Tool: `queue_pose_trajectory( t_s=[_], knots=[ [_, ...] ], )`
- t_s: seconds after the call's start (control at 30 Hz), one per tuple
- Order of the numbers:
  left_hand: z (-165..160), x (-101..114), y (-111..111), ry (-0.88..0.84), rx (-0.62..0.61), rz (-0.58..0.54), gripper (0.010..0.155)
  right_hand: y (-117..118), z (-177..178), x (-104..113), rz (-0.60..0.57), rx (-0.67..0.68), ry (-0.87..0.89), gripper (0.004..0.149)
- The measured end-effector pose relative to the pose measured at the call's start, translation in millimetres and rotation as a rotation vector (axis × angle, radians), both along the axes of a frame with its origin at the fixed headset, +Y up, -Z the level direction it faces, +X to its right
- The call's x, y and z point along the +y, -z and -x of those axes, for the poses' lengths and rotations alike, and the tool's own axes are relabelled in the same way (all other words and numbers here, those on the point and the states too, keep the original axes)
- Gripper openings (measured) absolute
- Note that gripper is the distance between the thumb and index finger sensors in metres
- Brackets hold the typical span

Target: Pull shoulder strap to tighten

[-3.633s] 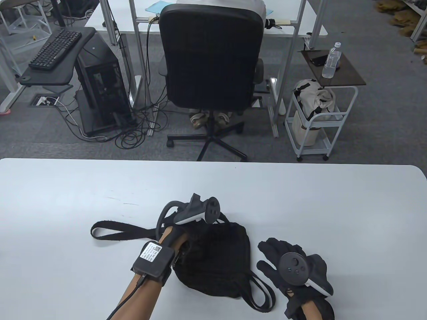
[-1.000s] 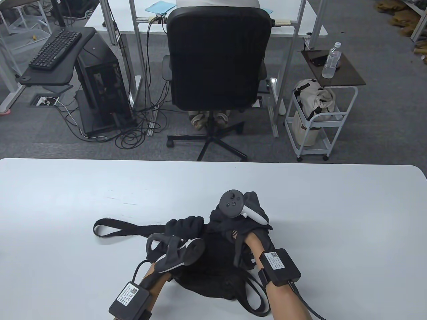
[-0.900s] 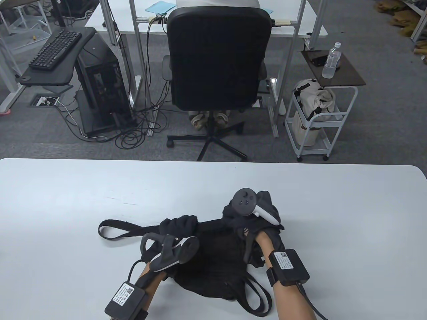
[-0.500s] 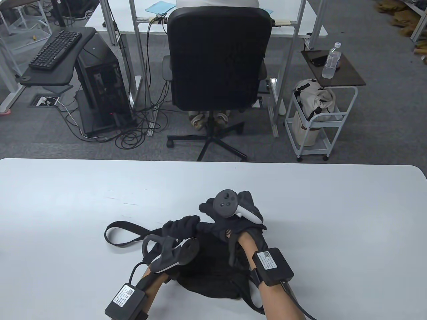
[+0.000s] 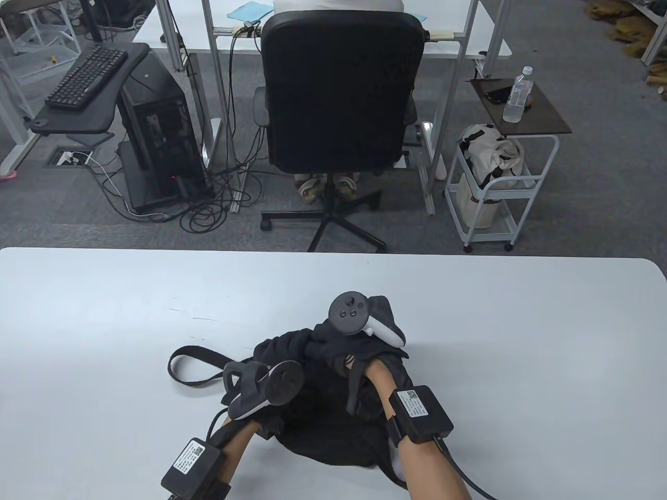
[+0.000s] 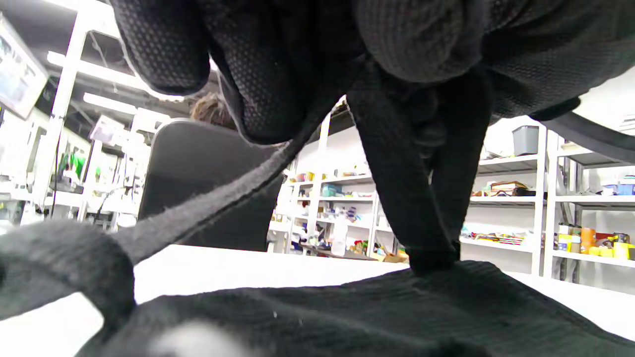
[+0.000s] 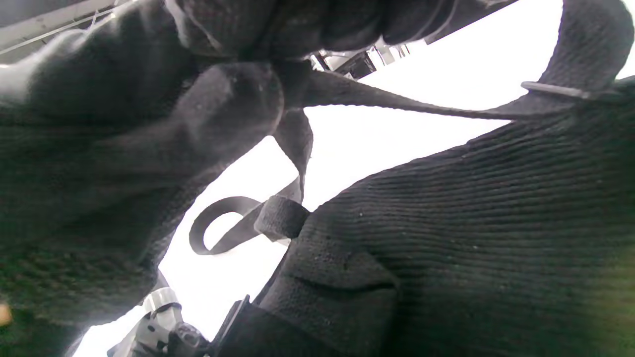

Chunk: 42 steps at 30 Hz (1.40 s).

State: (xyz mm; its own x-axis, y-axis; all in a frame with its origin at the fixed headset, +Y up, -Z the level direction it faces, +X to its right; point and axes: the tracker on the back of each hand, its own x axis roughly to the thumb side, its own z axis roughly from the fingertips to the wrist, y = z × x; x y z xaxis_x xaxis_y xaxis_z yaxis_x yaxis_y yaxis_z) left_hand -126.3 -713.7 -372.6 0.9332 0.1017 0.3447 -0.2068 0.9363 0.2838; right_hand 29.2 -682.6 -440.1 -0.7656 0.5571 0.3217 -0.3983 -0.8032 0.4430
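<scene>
Black woven shoulder strap (image 5: 200,364) lay in a flat loop on the white bench (image 5: 104,312), left of everything else, running right into the left hand (image 5: 276,354). In the left wrist view the strap (image 6: 208,203) came out taut from under that hand's curled gloved fingers (image 6: 278,74), so the left hand gripped it. A second, upright length of strap ran from the same hand down to the fabric of the black ribbed knit bag (image 6: 347,307).

The bag (image 5: 323,432) sat near the bench's front edge, under and between both forearms, touching both hands. Grey-white tracker (image 5: 266,388) rode on the back of the left hand; a black sensor box (image 5: 190,466) was strapped to that wrist.

Right hand (image 5: 359,341) was just beside the left, knuckles touching or nearly so; could not tell which. The right wrist view showed its fingers (image 7: 228,109) clenched on the strap (image 7: 387,99), which ran off to a slim bar-like fitting (image 7: 560,90) at the bag's edge (image 7: 471,223). A loose strap loop (image 7: 223,230) lay on the bench beyond.

Bag's black carry handles (image 5: 388,458) trailed toward the right forearm.
</scene>
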Motion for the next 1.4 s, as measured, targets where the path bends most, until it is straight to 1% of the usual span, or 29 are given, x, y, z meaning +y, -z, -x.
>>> queue_pose_trajectory(
  t_s=[0.07, 0.13, 0.17, 0.2, 0.23, 0.27, 0.33, 0.37, 0.43, 0.5, 0.53, 0.57, 0.6, 0.63, 0.7, 0.73, 0.77, 0.83, 0.87, 0.93, 0.97, 1.07, 1.17, 1.23, 1.27, 1.33, 1.4],
  knots=[
    [2, 0, 0, -0.005, 0.008, -0.010, 0.065, -1, 0, 0, -0.018, -0.004, -0.009, 0.035],
    [2, 0, 1, -0.003, 0.005, -0.006, 0.065, -4, -1, 0, -0.070, -0.007, -0.057, 0.035],
    [1, 0, 1, 0.009, 0.009, -0.013, 0.064, -4, -2, 0, -0.086, -0.009, -0.076, 0.035],
    [0, 0, 0, 0.043, 0.033, -0.027, 0.064, -4, -7, 1, -0.122, -0.027, -0.104, 0.035],
    [0, -1, 0, 0.074, 0.057, -0.044, 0.064, -2, -14, 1, -0.131, -0.049, -0.127, 0.034],
    [0, -2, 1, 0.089, 0.061, -0.052, 0.064, -1, -22, 1, -0.133, -0.073, -0.133, 0.034],
    [2, -4, 3, 0.072, 0.066, -0.032, 0.064, 4, -44, 1, -0.114, -0.134, -0.114, 0.034],
    [3, -3, 4, 0.059, 0.074, -0.028, 0.064, 5, -56, 1, -0.113, -0.172, -0.133, 0.033],
    [5, -4, 6, 0.033, 0.078, -0.011, 0.064, 6, -69, -1, -0.131, -0.216, -0.182, 0.033],
    [4, -5, 7, 0.019, 0.084, -0.001, 0.064, 5, -67, 0, -0.123, -0.226, -0.212, 0.034],
    [5, -4, 7, 0.025, 0.089, -0.009, 0.063, 5, -63, 1, -0.120, -0.219, -0.251, 0.037],
    [4, -3, 7, 0.019, 0.077, -0.012, 0.064, 4, -55, 4, -0.144, -0.213, -0.300, 0.054],
    [4, -2, 7, 0.014, 0.077, -0.010, 0.064, 4, -51, 5, -0.145, -0.206, -0.288, 0.063],
    [4, 0, 6, 0.006, 0.075, -0.010, 0.064, 4, -40, 5, -0.130, -0.173, -0.212, 0.070],
    [3, 2, 5, -0.008, 0.061, -0.013, 0.064, 6, -21, 4, -0.073, -0.111, -0.091, 0.075],
    [2, 4, 5, -0.002, 0.064, -0.021, 0.064, 7, -9, 1, -0.030, -0.077, -0.084, 0.076],
    [2, 5, 5, -0.005, 0.062, -0.026, 0.064, 8, -4, 0, -0.017, -0.067, -0.100, 0.074],
    [1, 5, 6, -0.002, 0.072, -0.020, 0.064, 11, 5, -3, 0.014, -0.052, -0.148, 0.060],
    [2, 3, 6, 0.020, 0.073, -0.021, 0.063, 11, 6, -4, 0.028, -0.054, -0.127, 0.056],
    [1, 1, 8, 0.018, 0.072, -0.014, 0.064, 12, 6, -5, 0.008, -0.058, -0.095, 0.043],
    [1, 1, 8, 0.009, 0.064, -0.005, 0.064, 11, 4, -4, -0.007, -0.061, -0.091, 0.041],
    [-2, 0, 10, -0.002, 0.050, 0.003, 0.063, 9, 0, -2, -0.047, -0.062, -0.098, 0.038],
    [-3, 0, 11, -0.005, 0.042, 0.015, 0.063, 4, -4, 2, -0.154, -0.078, -0.154, 0.035],
    [4, -1, 13, 0.031, 0.075, 0.006, 0.062, 5, -19, 8, -0.249, -0.106, -0.236, 0.034],
    [8, -2, 14, 0.014, 0.074, 0.009, 0.062, 6, -28, 9, -0.236, -0.128, -0.243, 0.034],
    [13, -3, 17, -0.015, 0.082, 0.027, 0.062, 10, -59, 13, -0.209, -0.219, -0.214, 0.033],
    [9, -3, 17, -0.024, 0.073, 0.033, 0.062, 11, -74, 11, -0.189, -0.269, -0.254, 0.033]
  ],
)
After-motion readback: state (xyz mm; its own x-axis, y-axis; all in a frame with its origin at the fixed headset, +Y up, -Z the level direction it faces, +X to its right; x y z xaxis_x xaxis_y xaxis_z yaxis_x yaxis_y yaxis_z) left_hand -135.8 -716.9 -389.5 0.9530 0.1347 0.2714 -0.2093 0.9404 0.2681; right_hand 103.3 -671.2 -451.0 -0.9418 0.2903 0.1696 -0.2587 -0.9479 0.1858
